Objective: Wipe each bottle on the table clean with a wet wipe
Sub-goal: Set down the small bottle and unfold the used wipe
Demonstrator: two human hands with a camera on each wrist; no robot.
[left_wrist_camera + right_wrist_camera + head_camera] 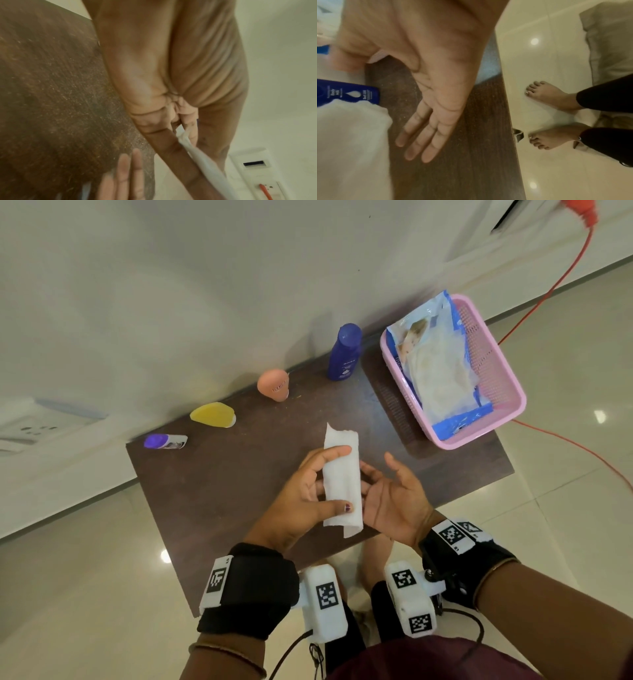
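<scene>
wipe: a folded white wet wipe (342, 479) sits above the near middle of the brown desk (239, 491), pinched along its left edge by the left hand (301, 498), index finger near the top, thumb low down. Lower corner hangs loose.
left grip: closed on the wipe, thumb + finger pinch (the left wrist view is mostly palm, wipe only seen as a pale strip).
right grip: right hand (394, 501) is wide, fingers straight, palm up just beside the wipe. From the head view the fingertips seem to run behind it, but can't tell if they actually touch.
bottles: 4 in a row along the far edge, none touched yet. Small purple-capped bottle (165, 441) and yellow bottle (213, 414) lie on their sides, peach bottle (274, 385) and dark blue bottle (344, 352) stand upright.
step, prob: getting the wipe folded/ready before bottle no. 1, so the wiping itself looks not started.
risks: the pinch is light and the wipe is limp, so it could unfold or slip when she reaches out. The blue one is tall and narrow, a one-handed push w/ the wipe could knock it over. The lying ones could roll off the far edge if rubbed w/o being held.
writing: blue bottle reads NIVEA near the neck, rest of label too small. Peach bottle has a label, unreadable.
other: pink basket (507, 378) at the right end holds the wipes pack (435, 364), text on it not legible.
</scene>
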